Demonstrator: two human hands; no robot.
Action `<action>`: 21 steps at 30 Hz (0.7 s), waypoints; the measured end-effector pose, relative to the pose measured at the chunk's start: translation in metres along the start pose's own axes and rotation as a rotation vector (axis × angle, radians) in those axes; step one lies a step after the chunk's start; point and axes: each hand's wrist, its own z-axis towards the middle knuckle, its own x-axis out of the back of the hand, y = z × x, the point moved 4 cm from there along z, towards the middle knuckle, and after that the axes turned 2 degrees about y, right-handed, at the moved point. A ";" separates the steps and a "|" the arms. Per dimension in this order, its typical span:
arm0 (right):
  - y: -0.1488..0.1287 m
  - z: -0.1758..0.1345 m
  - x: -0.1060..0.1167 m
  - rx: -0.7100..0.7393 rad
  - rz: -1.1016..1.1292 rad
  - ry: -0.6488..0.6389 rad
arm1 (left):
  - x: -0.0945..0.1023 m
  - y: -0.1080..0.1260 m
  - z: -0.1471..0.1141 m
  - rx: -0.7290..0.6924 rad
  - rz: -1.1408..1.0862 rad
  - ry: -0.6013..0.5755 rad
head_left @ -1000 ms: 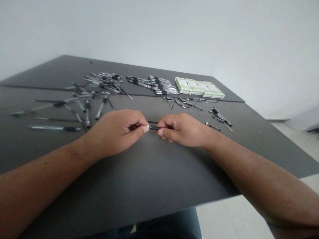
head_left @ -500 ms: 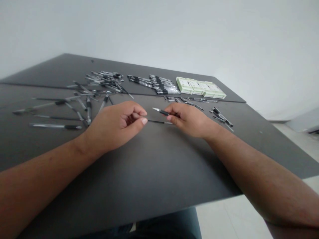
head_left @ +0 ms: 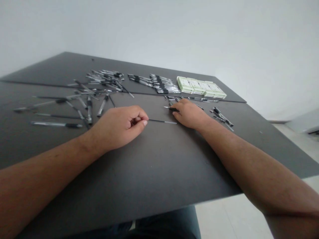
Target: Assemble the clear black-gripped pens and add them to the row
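My left hand [head_left: 122,127] is closed in a pinch at the near middle of the table. A thin pen refill [head_left: 157,120], dark along one part and clear at its far end, sticks out from its fingertips toward the right. My right hand [head_left: 188,114] is low over the table beside several small black and clear pen parts, partly covering them. Its fingers are closed round a pen [head_left: 173,109], whose pale pointed tip and black grip show on the left side; the rest of the pen is hidden under the hand.
Loose pens and parts [head_left: 89,106] lie scattered at the left, with a heap of pens [head_left: 106,79] behind. Neater rows of pens [head_left: 164,84] lie at centre back, beside green-white boxes [head_left: 199,87]. More pen parts [head_left: 221,116] lie at the right. A seam crosses the grey table [head_left: 139,179].
My right hand has moved away from the left hand, forward and right to the small parts, carrying the pen. My left hand has stayed nearly in place, and more of the refill's clear end shows.
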 end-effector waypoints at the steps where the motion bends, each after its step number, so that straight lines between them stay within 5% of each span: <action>1: 0.001 -0.001 0.002 -0.008 -0.014 -0.002 | 0.000 0.000 0.000 -0.003 0.004 -0.001; 16: 0.001 -0.005 0.005 -0.044 0.074 0.097 | 0.000 0.001 0.000 -0.030 0.007 -0.008; 21: 0.000 -0.003 0.001 -0.024 0.022 0.024 | -0.001 0.001 0.000 -0.033 0.011 -0.010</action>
